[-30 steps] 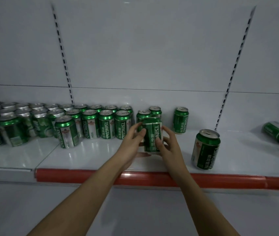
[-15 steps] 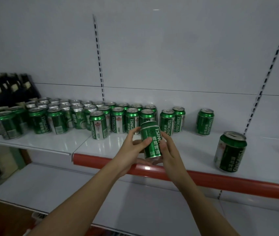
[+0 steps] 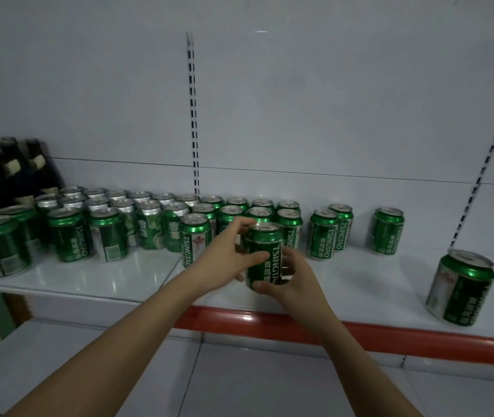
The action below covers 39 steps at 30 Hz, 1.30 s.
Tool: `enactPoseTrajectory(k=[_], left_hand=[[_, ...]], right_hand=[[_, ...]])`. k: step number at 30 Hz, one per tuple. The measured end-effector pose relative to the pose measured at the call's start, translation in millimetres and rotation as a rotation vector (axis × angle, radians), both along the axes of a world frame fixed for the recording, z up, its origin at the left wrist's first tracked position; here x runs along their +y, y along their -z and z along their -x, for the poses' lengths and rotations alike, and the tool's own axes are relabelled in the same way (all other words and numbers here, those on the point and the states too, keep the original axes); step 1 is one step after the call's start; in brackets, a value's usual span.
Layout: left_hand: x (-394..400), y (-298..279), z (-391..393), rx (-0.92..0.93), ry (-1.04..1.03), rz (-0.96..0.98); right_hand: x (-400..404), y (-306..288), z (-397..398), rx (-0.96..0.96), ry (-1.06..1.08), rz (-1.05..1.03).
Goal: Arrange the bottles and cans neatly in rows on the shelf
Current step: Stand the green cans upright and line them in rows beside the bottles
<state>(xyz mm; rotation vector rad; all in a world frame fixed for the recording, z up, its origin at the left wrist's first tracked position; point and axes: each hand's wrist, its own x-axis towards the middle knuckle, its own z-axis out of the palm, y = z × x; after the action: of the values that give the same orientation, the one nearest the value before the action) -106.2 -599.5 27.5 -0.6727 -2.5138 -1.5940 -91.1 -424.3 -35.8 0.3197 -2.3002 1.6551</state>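
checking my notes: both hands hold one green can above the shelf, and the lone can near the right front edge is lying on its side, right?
Not quite. In the head view the lone can stands upright, top up. The rest holds: left hand and right hand hold one green can above the shelf.

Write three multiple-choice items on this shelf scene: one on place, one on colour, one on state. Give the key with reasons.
1. Where are the dark bottles?
A. far left
B. far right
C. lower shelf

2. What colour is the shelf's front strip?
A. blue
B. red
C. yellow

3. How is the held can held?
A. left hand only
B. right hand only
C. both hands

Key: A, they stand behind the cans at the left edge; B, the edge strip is red; C, the left hand and the right hand both wrap it.
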Motion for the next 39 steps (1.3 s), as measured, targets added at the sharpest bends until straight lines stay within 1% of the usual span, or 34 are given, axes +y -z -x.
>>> enactPoseTrajectory(k=[5, 7, 9, 13, 15, 18, 20, 25, 28, 36, 39], left_hand=[[-38.2, -7.9, 22.3, 0.388, -0.185, 0.431], [-51.6, -4.8, 30.7, 0.472, -0.253, 0.59], [-62.2, 5.6, 40.8, 0.514, -0.307, 0.679], [-71.6, 29.5, 56.5, 0.467, -0.289, 0.627], [-73.0, 38.6, 62.9, 0.472, -0.287, 0.606], [-75.0, 50.9, 72.5, 0.615, -0.309, 0.542], [-75.4, 58.6, 79.4, 0.693, -0.33, 0.549], [-71.8, 70.1, 89.5, 0.782, -0.412, 0.674], [-70.5, 74.7, 91.3, 0.823, -0.443, 0.681], [-70.0, 76.7, 90.9, 0.83, -0.44, 0.671], [-70.1, 75.3, 89.1, 0.839, -0.424, 0.616]], right_hand=[[-42.1, -1.0, 16.4, 0.01, 0.067, 0.021], [-55.9, -4.5, 23.8, -0.002, 0.086, 0.049], [-68.0, -5.8, 32.2, -0.017, 0.103, 0.072], [-88.5, 1.0, 48.8, -0.03, 0.138, 0.053], [-95.5, 4.9, 53.8, -0.013, 0.169, 0.028], [-98.2, 8.4, 58.1, 0.002, 0.187, -0.01], [-97.7, 10.0, 60.8, 0.011, 0.185, -0.047], [-96.9, 12.7, 68.4, 0.056, 0.212, -0.158], [-96.6, 13.8, 68.3, 0.065, 0.214, -0.189], [-97.4, 12.6, 65.3, -0.015, 0.174, -0.145], [-97.6, 10.2, 64.1, -0.068, 0.143, -0.103]])
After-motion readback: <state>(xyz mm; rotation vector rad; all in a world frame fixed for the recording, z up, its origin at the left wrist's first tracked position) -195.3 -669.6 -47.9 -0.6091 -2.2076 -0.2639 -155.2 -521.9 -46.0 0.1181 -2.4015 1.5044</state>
